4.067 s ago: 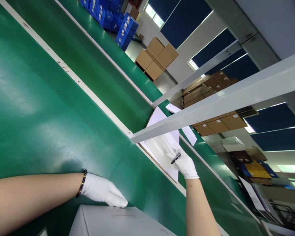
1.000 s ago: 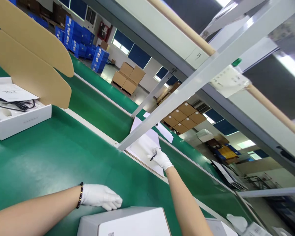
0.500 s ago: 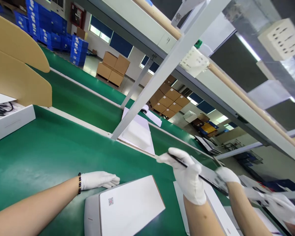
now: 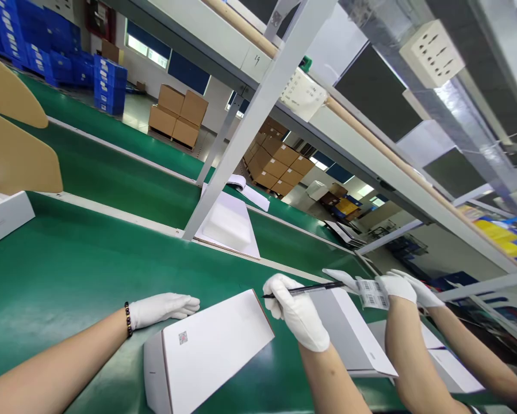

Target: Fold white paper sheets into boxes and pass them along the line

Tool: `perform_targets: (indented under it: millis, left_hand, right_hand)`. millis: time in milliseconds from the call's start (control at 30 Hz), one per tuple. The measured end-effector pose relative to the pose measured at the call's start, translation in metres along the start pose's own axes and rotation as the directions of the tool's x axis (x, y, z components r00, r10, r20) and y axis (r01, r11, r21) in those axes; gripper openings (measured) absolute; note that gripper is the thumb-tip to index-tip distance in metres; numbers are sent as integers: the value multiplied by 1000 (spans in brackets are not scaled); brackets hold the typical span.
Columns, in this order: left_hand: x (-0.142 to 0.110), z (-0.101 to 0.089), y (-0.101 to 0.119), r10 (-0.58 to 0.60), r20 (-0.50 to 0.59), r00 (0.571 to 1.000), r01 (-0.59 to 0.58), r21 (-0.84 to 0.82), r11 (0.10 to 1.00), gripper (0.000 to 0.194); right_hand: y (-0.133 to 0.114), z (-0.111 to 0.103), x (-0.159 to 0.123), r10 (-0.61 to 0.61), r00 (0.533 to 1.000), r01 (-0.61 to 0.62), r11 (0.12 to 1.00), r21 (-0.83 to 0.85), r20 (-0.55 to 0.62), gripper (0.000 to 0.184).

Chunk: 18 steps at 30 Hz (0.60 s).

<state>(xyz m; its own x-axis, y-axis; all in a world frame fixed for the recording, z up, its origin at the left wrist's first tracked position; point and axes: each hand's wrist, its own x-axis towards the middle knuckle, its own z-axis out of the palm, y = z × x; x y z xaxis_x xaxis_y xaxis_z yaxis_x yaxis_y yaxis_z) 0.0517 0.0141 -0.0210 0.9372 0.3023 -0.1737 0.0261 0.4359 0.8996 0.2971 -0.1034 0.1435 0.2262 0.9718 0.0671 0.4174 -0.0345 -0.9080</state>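
Observation:
My left hand (image 4: 165,309), in a white glove with a beaded bracelet at the wrist, lies on its side with fingers stretched out, close to the upper edge of a white box (image 4: 215,345). The box has a small printed code label (image 4: 183,337) near its left end. My right hand (image 4: 299,313), also gloved, is closed on a slim black pen (image 4: 316,287). Its pointed end faces left, just past the box's right corner. To the right of this hand, a grey and white carton (image 4: 348,333) lies on the green belt.
A co-worker's gloved hands (image 4: 398,287) are at the right by a sheet of barcode labels (image 4: 374,293). An open white box (image 4: 8,218) with brown flaps stands at left. A slanted white post (image 4: 245,132) rises ahead, beside white foam (image 4: 228,224).
My right hand has come down and left toward the box, and the pen now points left at a flatter angle. My left hand stays beside the box. The view has shifted right.

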Motion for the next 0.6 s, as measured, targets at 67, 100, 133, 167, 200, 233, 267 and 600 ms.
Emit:
perform_targets:
  millis: [67, 100, 133, 167, 200, 233, 267, 600]
  left_hand:
    - [-1, 1, 2, -1, 0, 1000, 1, 18, 1000, 76]
    - [-1, 1, 3, 0, 2, 1000, 0, 22, 1000, 77]
    - [-1, 1, 4, 1, 4, 1000, -2, 28, 1000, 77]
    - [-2, 2, 4, 3, 8, 1000, -3, 39, 999, 76]
    - [-2, 2, 5, 6, 10, 1000, -6, 58, 998, 75]
    - [-3, 3, 6, 7, 9, 1000, -8, 85, 996, 74]
    - [-4, 4, 8, 7, 7, 1000, -8, 118, 993, 74]
    - [-4, 5, 11, -12, 13, 1000, 9, 183, 983, 75]
  right_hand:
    - [8, 3, 3, 93, 995, -94, 996, -6, -41, 52]
    - [13, 6, 4, 133, 990, -133, 991, 10, -54, 52]
    - [18, 10, 4, 158, 985, -156, 987, 34, -67, 52]
    - [23, 14, 4, 166, 982, -162, 985, 58, -85, 51]
    - [27, 18, 4, 156, 981, -149, 986, 72, -111, 51]
    - [31, 22, 3, 130, 981, -121, 990, 70, -147, 50]
    - [33, 24, 2, 95, 978, -87, 995, 55, -183, 49]
    - [35, 28, -3, 7, 974, -31, 994, -101, -228, 51]
